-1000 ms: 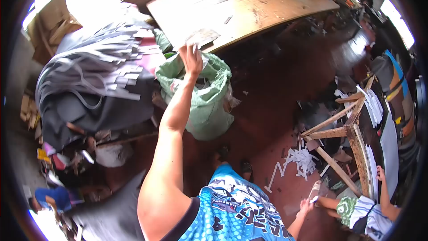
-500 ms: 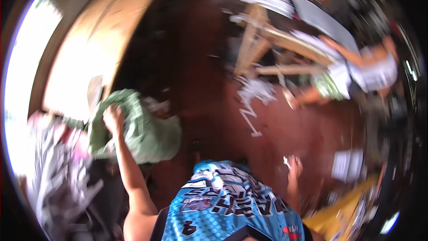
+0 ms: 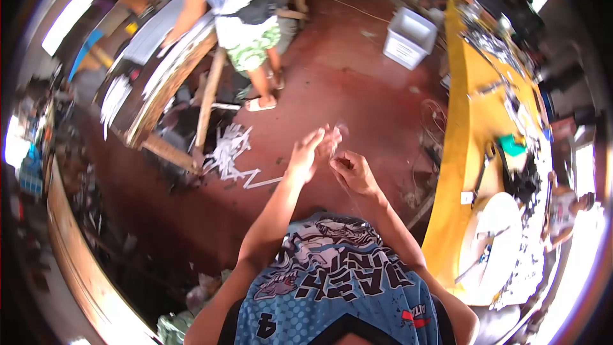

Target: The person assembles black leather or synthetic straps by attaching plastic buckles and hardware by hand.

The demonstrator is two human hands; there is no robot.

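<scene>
Both hands are close together in front of my body, above the red floor. My left hand [image 3: 310, 155] has its fingers stretched forward, partly blurred, with a faint pale smear by their tips. Just right of it, my right hand [image 3: 357, 175] is curled, thumb and fingers drawn together. What it holds, if anything, is too small to make out. The green sack [image 3: 174, 328] shows only in part at the lower left edge, apart from both hands.
A person [image 3: 246, 25] stands at a wooden workbench [image 3: 172, 70] ahead left. White strips [image 3: 228, 153] lie heaped on the floor [image 3: 345, 83]. A white bin [image 3: 410, 38] stands farther off. Along the right runs a yellow table [image 3: 456, 153] bearing tools; another person [image 3: 565, 211] is beyond it.
My view has swung right. My left hand has left the green sack and come up beside my right hand. The small white thing seen in my right hand earlier no longer shows clearly.
</scene>
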